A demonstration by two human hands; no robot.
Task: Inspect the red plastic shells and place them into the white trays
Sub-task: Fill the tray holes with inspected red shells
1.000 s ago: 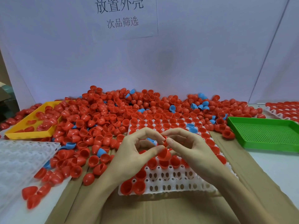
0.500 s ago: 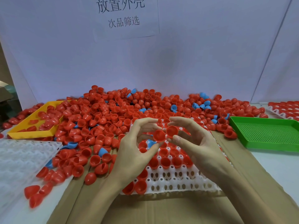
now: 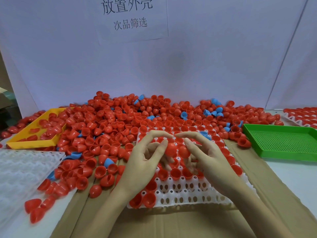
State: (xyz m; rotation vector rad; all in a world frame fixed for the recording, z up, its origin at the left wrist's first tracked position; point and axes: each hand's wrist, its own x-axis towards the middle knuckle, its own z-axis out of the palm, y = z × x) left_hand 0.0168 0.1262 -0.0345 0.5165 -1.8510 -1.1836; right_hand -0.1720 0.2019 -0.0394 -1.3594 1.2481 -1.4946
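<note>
Both hands hover over the white tray (image 3: 185, 194), whose cells are partly filled with red shells. My left hand (image 3: 145, 160) pinches one red shell (image 3: 170, 149) between thumb and fingers, its rounded side toward me. My right hand (image 3: 205, 155) pinches a second red shell (image 3: 183, 151) right beside it; the two shells nearly touch. A large heap of loose red shells (image 3: 120, 122), mixed with a few blue ones, lies behind and to the left of the tray.
A yellow tray (image 3: 34, 134) holding shells sits at the back left, a green perforated tray (image 3: 283, 143) at the right. A clear empty cell tray (image 3: 22, 169) lies at the left, another filled white tray (image 3: 301, 115) at the far right. Brown cardboard covers the table near me.
Both hands lifted a shell off the tray and turned it: open sides faced me half a second ago, rounded sides face me now. The hands have lowered slightly.
</note>
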